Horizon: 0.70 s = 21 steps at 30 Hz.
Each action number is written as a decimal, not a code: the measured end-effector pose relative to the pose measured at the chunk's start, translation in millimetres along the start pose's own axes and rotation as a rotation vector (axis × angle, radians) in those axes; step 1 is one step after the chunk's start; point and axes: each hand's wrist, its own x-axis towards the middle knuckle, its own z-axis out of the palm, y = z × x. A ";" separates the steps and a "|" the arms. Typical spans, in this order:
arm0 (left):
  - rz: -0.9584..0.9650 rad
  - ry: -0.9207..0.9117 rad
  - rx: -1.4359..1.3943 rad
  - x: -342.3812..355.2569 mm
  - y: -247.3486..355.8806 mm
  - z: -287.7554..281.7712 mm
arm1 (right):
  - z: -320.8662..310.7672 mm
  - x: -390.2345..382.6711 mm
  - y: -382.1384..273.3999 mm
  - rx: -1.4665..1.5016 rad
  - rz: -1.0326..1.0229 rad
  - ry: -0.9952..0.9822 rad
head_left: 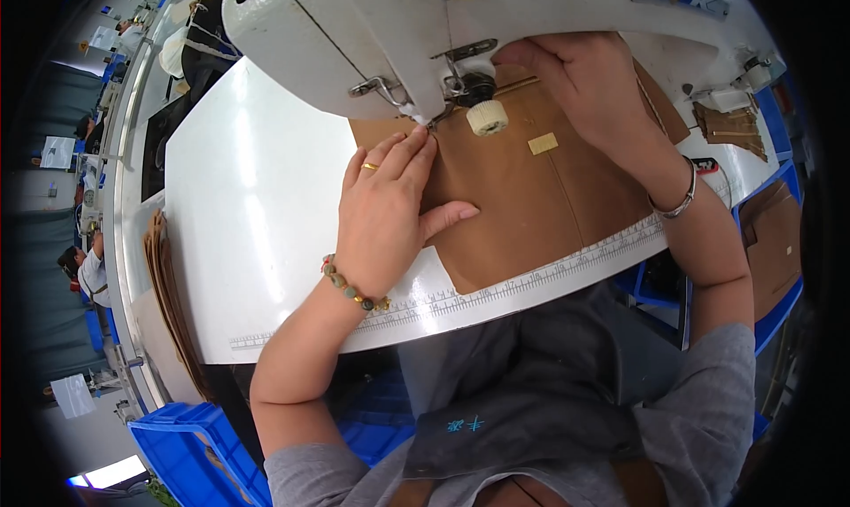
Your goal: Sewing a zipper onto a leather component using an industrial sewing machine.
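A brown flat panel (505,215), probably leather or a similar sheet, lies on the white table under the head of a white sewing machine (328,38). My left hand (390,184) rests flat on the panel's left part, fingers stretched toward the presser foot (434,124) and thumb spread to the right. The fingertips sit right beside the foot. Beyond the cream knob (487,118), my right hand (584,77) is bent over the panel's far right part, thumb and fingers closed together. Its fingertips are partly hidden behind the machine, so what they hold cannot be made out. A small yellow piece (543,144) lies on the panel.
A ruler strip (496,287) runs along the table's front edge. Brown pieces (164,286) hang at the left edge; more brown pieces (730,131) lie at the right. Blue crates (190,458) stand below on both sides. Another person (88,268) works far left.
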 end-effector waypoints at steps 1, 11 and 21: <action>0.021 0.018 0.006 0.0 -0.1 0.2 | -0.4 0.2 -0.6 -0.031 -0.027 -0.005; 0.010 0.009 0.076 -1.3 5.3 -1.7 | 6.6 3.5 -3.1 -0.080 -0.195 0.163; -0.022 -0.006 0.058 -1.1 3.7 -0.9 | -11.7 -2.5 4.4 -0.138 -0.318 -0.002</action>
